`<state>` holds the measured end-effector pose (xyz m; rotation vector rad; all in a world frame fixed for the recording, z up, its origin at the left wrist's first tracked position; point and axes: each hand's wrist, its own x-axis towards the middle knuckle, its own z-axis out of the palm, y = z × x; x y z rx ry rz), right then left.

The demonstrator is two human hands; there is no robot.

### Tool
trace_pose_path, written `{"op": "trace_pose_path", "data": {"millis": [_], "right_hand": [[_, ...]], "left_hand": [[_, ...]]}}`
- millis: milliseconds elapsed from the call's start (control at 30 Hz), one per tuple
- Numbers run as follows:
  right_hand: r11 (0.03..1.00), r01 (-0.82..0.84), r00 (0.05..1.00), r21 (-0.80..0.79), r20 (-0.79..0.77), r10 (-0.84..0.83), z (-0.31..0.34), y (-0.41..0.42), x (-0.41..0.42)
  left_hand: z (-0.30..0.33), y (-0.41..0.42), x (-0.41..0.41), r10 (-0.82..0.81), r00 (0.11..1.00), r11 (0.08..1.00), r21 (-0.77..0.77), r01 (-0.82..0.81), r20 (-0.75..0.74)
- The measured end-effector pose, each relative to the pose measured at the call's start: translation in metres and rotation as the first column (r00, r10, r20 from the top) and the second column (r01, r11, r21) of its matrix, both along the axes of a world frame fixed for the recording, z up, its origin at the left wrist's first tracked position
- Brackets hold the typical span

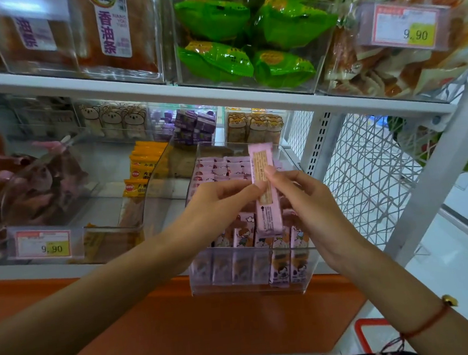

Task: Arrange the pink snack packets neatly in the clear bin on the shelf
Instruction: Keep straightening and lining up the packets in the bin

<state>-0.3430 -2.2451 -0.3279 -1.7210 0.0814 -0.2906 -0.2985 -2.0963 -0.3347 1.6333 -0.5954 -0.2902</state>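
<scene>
A white shelf is running across the whole view, carrying clear containers on its upper board and more below. On top, a container of green packets is sitting between a bin of brown fried sticks on the left and a bag of orange-and-white snacks on the right. A price tag reading 9.90 is hanging in front of that bag.

On the lower shelf, the clear bin is standing at the front edge, holding rows of pink snack packets standing upright at the front and more lying in rows at the back. To its left, yellow packets are leaning in a neighbouring clear bin.

Above the clear bin, a single pink packet is being held upright, its printed back facing the camera. The left hand is pinching the packet's left edge with curled fingers, and the right hand is pinching its right edge, thumb on the front. A red cord bracelet is circling the right wrist.
</scene>
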Motion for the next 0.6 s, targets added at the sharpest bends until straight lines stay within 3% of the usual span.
{"op": "trace_pose_path", "data": {"millis": [167, 300, 400, 467, 600], "right_hand": [[0.994, -0.003, 0.985, -0.107, 0.173, 0.022, 0.005, -0.005, -0.001], [0.99, 0.0, 0.968, -0.141, 0.249, 0.036, 0.004, -0.007, -0.003], [0.989, -0.065, 0.971, -0.13, 0.221, 0.093, 0.003, -0.008, -0.005], [0.985, -0.085, 0.974, -0.148, 0.195, 0.113, 0.002, -0.004, -0.007], [0.986, 0.006, 0.98, -0.169, 0.198, 0.028, 0.004, 0.003, -0.008]], "left_hand": [[0.0, 0.006, 0.002, 0.142, 0.899, 0.989, -0.09, -0.115, 0.414], [-0.004, 0.011, 0.009, 0.225, 0.818, 0.971, -0.053, -0.233, 0.529], [-0.007, 0.01, 0.009, 0.25, 0.768, 0.96, -0.05, -0.274, 0.59], [-0.006, 0.009, 0.007, 0.271, 0.679, 0.944, -0.05, -0.327, 0.682], [-0.002, 0.004, 0.004, 0.214, 0.42, 0.906, -0.019, -0.423, 0.882]]}}
